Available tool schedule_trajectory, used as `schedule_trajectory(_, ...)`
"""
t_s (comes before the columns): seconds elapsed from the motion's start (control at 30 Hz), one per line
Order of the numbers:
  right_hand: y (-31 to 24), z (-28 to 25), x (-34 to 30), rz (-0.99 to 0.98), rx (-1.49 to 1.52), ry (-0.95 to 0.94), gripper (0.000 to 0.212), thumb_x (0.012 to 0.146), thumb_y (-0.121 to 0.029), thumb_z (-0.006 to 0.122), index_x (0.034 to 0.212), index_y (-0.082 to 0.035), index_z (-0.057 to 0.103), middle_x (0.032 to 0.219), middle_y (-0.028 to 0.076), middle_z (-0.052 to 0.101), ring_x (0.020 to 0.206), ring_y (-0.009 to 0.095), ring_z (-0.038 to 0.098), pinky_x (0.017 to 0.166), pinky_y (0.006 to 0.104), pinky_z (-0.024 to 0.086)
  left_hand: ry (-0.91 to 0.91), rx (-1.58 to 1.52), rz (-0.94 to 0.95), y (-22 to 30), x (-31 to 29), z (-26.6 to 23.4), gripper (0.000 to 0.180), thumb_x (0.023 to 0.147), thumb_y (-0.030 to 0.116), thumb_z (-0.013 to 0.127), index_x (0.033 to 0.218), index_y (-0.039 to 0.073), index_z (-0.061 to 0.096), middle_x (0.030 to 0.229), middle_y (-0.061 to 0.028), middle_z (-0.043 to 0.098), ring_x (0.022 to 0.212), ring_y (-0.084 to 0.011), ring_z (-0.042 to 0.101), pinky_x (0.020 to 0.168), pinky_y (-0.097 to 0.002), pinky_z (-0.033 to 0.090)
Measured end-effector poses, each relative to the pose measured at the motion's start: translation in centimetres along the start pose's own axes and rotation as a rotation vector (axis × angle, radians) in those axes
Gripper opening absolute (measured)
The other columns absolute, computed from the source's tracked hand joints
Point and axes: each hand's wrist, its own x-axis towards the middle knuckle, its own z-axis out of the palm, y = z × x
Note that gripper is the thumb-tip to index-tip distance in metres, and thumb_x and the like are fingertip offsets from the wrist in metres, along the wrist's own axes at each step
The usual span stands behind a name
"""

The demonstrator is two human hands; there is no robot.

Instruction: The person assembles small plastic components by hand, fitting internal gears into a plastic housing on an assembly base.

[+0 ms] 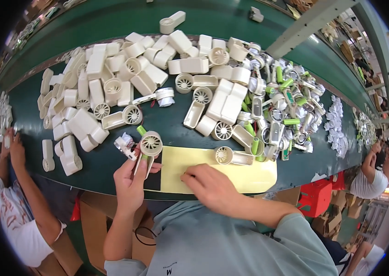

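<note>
My left hand (131,180) is closed around a cream plastic fan housing (151,143), its round slatted vent facing up. A small white fan assembly (124,144) sits beside the housing at my fingers, with a green cylindrical battery (141,130) just behind. How these parts connect is partly hidden. My right hand (210,184) is over the yellow sheet (180,161), palm down, its fingers bent and close together. Whatever its fingertips may hold is hidden. Another cream housing (224,155) lies on the sheet's far edge.
Cream housings (95,64) cover the far left and middle of the dark green table. Fan assemblies with green batteries (291,122) are heaped at right, beside white crumpled pieces (336,126). A grey metal post (305,30) rises behind. Co-workers sit at both sides; a red stool (315,198) stands right.
</note>
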Motion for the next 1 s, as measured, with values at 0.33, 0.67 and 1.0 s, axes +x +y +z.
schedule_trajectory(0.33, 1.7, -1.8, -0.6, -0.189, -0.156, -0.117, 0.049, 0.077, -0.012, 0.063, 0.123, 0.005, 0.062, 0.129, 0.015, 0.060, 0.114, 0.025, 0.061, 0.091, 0.0327, 0.055, -0.018, -0.001, -0.022, 0.1, 0.3, 0.3, 0.039, 0.108, 0.012, 0.050, 0.141, -0.009, 0.054, 0.110, -0.0170, 0.072, 0.088, -0.0211, 0.073, 0.078, -0.0312, 0.059)
schedule_trajectory(0.67, 2.0, -5.1, 0.5, -0.258, 0.277, 0.100, 0.045, 0.077, 0.001, 0.068, 0.122, 0.006, 0.067, 0.124, 0.019, 0.066, 0.103, 0.030, 0.068, 0.083, 0.0364, 0.059, -0.159, 0.027, -0.163, 3.3, -1.0, -0.3, 0.034, 0.108, 0.015, 0.052, 0.135, -0.002, 0.062, 0.091, -0.0066, 0.069, 0.069, -0.0080, 0.059, 0.060, -0.0227, 0.047)
schedule_trajectory(1.0, 0.1, -7.5, 6.0, -0.451, 0.132, 0.010, 0.032, 0.079, -0.002, 0.072, 0.111, 0.002, 0.076, 0.114, 0.016, 0.074, 0.093, 0.030, 0.073, 0.074, 0.0344, 0.061, -0.495, -0.172, -0.249, 6.5, -1.3, 0.9, 0.055, 0.102, 0.002, 0.048, 0.156, 0.002, 0.040, 0.125, -0.0069, 0.055, 0.090, -0.0130, 0.053, 0.081, -0.0286, 0.048)
